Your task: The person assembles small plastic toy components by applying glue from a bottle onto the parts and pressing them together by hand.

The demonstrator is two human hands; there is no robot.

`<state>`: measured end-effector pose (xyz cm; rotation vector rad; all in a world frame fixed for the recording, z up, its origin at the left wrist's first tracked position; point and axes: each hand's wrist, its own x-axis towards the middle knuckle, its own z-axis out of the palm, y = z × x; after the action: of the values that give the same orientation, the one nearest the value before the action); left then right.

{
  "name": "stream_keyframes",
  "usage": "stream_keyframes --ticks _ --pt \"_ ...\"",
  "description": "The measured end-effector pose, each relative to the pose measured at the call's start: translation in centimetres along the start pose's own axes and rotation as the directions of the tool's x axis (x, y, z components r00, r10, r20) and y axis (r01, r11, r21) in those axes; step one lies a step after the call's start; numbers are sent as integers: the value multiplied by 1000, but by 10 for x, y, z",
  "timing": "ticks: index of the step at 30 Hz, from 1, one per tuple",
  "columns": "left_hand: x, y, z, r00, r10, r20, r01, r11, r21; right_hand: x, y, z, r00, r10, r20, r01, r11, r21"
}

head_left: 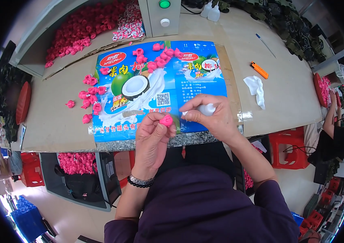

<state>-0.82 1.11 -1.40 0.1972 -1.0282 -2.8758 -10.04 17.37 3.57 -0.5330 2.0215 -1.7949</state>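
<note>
Pink piece: is sitting at the left fingertips, frame centre.
Left hand: is pinching it between thumb and fingers.
Right hand: is curling around a white bottle, centre right.

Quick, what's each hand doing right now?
Left hand: closed, holding a small pink piece between thumb and fingers.
Right hand: closed around what looks like a white bottle.

Assembly workshop, long workbench, heaped pink parts, red plastic stool, another person at right
</note>
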Motion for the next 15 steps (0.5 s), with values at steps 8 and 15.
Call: stream_keyframes --ticks 8,15 --pt "0 4 6 998 67 11 -68 982 175 0 4 8 816 -574 62 561 762 -323" --pt "-3 5 7 995 89 51 -100 957 271 -1 6 9 765 -636 104 634 713 -300"
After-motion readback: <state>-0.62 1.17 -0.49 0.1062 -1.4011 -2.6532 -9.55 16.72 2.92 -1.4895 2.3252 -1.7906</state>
